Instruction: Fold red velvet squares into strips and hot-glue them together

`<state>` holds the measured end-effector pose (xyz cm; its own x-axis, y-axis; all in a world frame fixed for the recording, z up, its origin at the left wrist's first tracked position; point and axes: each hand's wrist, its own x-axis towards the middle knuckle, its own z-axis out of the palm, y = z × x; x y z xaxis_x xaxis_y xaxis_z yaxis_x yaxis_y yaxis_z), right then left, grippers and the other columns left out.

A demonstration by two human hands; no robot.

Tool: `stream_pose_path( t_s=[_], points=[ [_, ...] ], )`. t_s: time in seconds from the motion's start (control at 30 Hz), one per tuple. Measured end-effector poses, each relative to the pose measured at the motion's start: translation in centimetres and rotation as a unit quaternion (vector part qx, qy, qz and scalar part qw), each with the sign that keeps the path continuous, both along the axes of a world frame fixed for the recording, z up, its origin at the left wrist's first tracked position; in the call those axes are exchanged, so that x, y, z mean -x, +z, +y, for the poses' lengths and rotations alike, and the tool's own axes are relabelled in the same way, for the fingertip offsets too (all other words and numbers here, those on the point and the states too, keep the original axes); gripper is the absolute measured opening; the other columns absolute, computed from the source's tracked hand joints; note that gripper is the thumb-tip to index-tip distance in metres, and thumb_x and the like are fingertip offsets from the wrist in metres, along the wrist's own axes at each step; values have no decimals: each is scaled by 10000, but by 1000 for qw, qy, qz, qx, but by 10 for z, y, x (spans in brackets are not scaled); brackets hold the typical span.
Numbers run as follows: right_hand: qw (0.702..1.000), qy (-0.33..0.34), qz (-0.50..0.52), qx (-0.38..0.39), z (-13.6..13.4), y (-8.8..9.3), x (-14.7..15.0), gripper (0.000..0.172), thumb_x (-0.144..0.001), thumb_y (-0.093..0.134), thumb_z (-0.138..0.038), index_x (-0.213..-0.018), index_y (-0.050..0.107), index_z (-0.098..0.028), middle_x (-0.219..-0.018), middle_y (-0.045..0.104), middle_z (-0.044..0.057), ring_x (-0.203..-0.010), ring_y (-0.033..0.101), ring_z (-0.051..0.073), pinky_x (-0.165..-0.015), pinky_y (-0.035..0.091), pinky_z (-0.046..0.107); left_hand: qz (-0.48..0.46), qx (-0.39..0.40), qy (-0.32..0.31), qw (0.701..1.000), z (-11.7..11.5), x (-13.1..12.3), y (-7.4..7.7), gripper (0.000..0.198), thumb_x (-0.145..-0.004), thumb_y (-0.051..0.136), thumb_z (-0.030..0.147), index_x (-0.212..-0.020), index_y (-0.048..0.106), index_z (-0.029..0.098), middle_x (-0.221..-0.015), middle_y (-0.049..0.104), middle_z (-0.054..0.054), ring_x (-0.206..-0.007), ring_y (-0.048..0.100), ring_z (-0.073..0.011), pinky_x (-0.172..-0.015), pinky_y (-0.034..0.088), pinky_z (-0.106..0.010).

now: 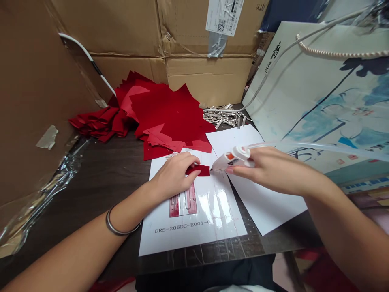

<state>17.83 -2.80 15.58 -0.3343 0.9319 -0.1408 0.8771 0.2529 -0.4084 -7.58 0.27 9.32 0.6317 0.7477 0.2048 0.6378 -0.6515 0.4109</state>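
My left hand (178, 172) pinches a small folded strip of red fabric (202, 170) between thumb and fingers, just above a printed sheet (188, 239) with a glossy covering. My right hand (264, 166) is wrapped round a white hot glue gun (231, 158) with an orange part on its side. The gun's nozzle points left and sits at the right end of the red strip; whether it touches cannot be made out. A long clear glue stick (304, 144) sticks out behind the gun.
Red fabric pieces (170, 109) are heaped at the back, with folded red pieces (100, 123) at their left. Metal clips (225, 115) lie in a pile. A blank white sheet (264, 202) overlaps the table's right side. Cardboard (209, 81) and a painted paper bag (319, 93) stand around; a grey cable (273, 61) crosses.
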Motion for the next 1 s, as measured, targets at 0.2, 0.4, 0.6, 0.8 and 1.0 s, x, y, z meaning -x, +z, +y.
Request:
stream_pose_path(
  t_s=[0.2,0.4,0.6,0.8,1.0],
  points=[
    [991,-90,100,12,-13,-16,-23,463,-838,552,-613,-618,643,-216,-550,576,11,-512,529,148,-511,382,280,-23,0,4,1000,0,0,-1,93,-907,530,181,-936,611,147,-893,624,-46,-769,564,-172,-693,444,-309],
    [961,-219,160,-50,9,-49,-21,506,-831,534,-645,-672,684,-190,-607,638,45,-583,600,186,-511,404,285,-22,-49,-3,999,-2,-1,3,208,-869,589,254,-1019,657,128,-1038,630,-97,-927,531,-239,-825,461,-385],
    [947,-190,240,-94,27,-72,-21,436,-885,513,-542,-1066,727,-207,-962,721,76,-885,667,257,-757,501,373,43,-32,-27,998,-4,1,4,377,-834,636,306,-1182,635,160,-1275,593,-105,-1157,477,-309,-954,401,-492],
    [972,-188,107,-95,8,-67,-25,535,-854,541,-580,-1132,675,-143,-1016,705,147,-934,664,321,-788,527,450,16,-13,-20,1000,-3,0,1,278,-869,607,253,-1130,640,164,-1146,677,-88,-1083,562,-279,-911,412,-469],
    [965,-96,-44,-240,-59,-56,-9,505,-892,546,-466,-1208,580,-73,-1184,637,195,-1096,595,355,-905,489,483,-94,-70,2,993,-1,-1,2,287,-877,632,273,-1147,607,179,-1092,698,-70,-990,618,-235,-899,437,-413]
  ],
)
